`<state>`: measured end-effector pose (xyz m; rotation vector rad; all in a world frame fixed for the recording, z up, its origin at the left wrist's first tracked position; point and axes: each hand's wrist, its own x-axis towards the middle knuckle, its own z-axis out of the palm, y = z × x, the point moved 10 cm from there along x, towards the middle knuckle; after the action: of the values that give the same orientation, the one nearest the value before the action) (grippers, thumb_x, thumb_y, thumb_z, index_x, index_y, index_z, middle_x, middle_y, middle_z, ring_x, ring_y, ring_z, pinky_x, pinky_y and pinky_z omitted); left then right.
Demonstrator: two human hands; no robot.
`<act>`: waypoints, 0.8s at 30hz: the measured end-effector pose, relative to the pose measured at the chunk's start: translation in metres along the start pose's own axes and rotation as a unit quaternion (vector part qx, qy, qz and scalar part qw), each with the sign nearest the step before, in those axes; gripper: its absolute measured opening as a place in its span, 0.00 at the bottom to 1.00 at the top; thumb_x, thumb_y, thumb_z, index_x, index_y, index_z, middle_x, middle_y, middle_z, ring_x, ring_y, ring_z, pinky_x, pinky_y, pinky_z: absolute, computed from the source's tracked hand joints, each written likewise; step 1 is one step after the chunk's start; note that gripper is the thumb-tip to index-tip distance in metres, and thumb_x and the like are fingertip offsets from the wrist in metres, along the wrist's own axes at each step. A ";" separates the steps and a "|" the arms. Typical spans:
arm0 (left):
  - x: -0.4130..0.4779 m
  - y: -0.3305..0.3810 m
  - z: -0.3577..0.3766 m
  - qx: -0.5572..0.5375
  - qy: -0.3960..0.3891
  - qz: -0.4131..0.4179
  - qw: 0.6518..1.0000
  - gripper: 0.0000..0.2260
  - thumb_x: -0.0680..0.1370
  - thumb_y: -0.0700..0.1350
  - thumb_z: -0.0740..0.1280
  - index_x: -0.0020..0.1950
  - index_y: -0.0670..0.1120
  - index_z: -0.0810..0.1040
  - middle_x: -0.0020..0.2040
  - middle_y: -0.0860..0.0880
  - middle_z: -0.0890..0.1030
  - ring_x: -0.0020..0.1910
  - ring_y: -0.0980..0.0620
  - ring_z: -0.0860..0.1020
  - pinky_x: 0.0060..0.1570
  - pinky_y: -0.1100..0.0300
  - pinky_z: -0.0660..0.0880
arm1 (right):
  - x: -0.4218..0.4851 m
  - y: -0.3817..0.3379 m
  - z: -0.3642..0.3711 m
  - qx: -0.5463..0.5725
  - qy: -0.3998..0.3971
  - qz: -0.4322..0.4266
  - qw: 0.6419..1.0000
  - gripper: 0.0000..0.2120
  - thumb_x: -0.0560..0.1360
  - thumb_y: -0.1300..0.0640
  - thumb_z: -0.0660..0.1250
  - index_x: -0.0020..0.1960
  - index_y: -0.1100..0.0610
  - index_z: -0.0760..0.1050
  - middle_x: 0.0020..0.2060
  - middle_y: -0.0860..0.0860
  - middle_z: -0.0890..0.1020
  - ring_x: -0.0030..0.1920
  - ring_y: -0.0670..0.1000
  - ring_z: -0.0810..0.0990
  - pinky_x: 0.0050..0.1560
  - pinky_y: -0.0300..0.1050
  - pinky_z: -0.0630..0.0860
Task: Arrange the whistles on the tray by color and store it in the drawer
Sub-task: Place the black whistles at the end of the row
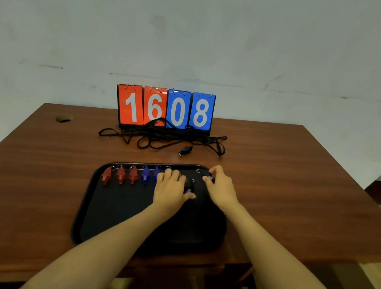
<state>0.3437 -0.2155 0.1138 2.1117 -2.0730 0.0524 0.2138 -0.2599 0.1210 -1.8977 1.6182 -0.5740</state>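
A black tray (111, 209) lies on the wooden table in front of me. Along its far edge stand three red whistles (120, 175) in a row, then blue whistles (146, 175) to their right. My left hand (170, 188) rests over the row's middle, hiding part of a blue whistle, with thumb and fingers pinching a black whistle (189, 190). My right hand (221, 185) is at the tray's far right corner, fingertips closed on another black whistle (209, 178). One more dark whistle (185, 150) lies on the table beyond the tray.
A flip scoreboard (165, 109) reading 1608 stands at the back of the table, with a tangle of black lanyard cords (161, 136) in front of it. A round cable hole (64, 118) is at the far left. The table's edge (351, 261) runs close on the right.
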 end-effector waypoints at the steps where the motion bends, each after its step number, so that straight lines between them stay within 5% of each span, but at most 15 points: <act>1: -0.001 0.001 -0.002 -0.008 0.017 0.016 1.000 0.27 0.75 0.62 0.61 0.67 0.47 0.70 0.65 0.49 0.71 0.66 0.47 0.65 0.64 0.54 0.60 | 0.001 0.000 0.001 0.004 0.003 0.000 1.000 0.13 0.80 0.54 0.61 0.61 0.58 0.66 0.52 0.57 0.79 0.43 0.54 0.76 0.41 0.46 0.72; 3: -0.007 0.010 -0.007 -0.004 0.050 0.081 0.995 0.26 0.74 0.59 0.65 0.69 0.48 0.70 0.66 0.50 0.72 0.67 0.47 0.67 0.65 0.53 0.61 | 0.003 0.000 0.003 0.014 0.015 -0.003 1.000 0.12 0.80 0.54 0.61 0.60 0.57 0.65 0.50 0.56 0.79 0.42 0.55 0.77 0.39 0.47 0.71; 6: -0.015 0.024 -0.005 0.064 0.077 0.177 0.979 0.21 0.65 0.51 0.77 0.58 0.51 0.81 0.57 0.52 0.82 0.58 0.49 0.78 0.55 0.52 0.74 | 0.006 -0.001 0.003 0.030 0.035 -0.008 0.999 0.10 0.80 0.55 0.61 0.59 0.55 0.66 0.53 0.55 0.79 0.45 0.55 0.78 0.41 0.47 0.72; 10: -0.014 0.020 -0.003 0.069 0.087 0.188 0.976 0.18 0.62 0.45 0.79 0.51 0.51 0.83 0.49 0.54 0.84 0.51 0.51 0.81 0.56 0.54 0.67 | 0.010 0.003 0.003 0.062 0.047 0.002 0.997 0.09 0.79 0.59 0.62 0.59 0.56 0.69 0.57 0.55 0.77 0.56 0.55 0.77 0.49 0.46 0.73; 14: -0.004 0.016 -0.003 0.081 0.083 0.181 0.977 0.16 0.61 0.43 0.80 0.47 0.49 0.84 0.46 0.51 0.84 0.49 0.51 0.82 0.59 0.48 0.74 | 0.014 0.008 0.006 0.073 0.042 0.020 0.996 0.10 0.78 0.59 0.64 0.58 0.58 0.69 0.52 0.54 0.77 0.53 0.55 0.78 0.45 0.45 0.72; 19: 0.013 0.007 0.007 0.051 0.046 0.154 0.986 0.14 0.78 0.41 0.64 0.63 0.46 0.78 0.63 0.46 0.77 0.64 0.44 0.72 0.71 0.47 0.57 | 0.015 0.013 0.018 0.053 0.013 0.024 0.998 0.12 0.76 0.52 0.67 0.52 0.57 0.68 0.39 0.49 0.76 0.42 0.52 0.79 0.43 0.49 0.78; 24: 0.021 -0.002 0.005 0.038 0.049 0.127 0.990 0.14 0.80 0.42 0.60 0.64 0.46 0.77 0.63 0.44 0.77 0.65 0.42 0.71 0.72 0.47 0.55 | 0.018 0.016 0.026 0.031 -0.002 0.016 0.999 0.12 0.75 0.53 0.68 0.49 0.56 0.66 0.33 0.46 0.72 0.39 0.51 0.75 0.39 0.44 0.70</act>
<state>0.3456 -0.2371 0.1114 1.8304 -2.3004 0.2689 0.2222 -0.2753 0.0908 -1.8234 1.6072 -0.5988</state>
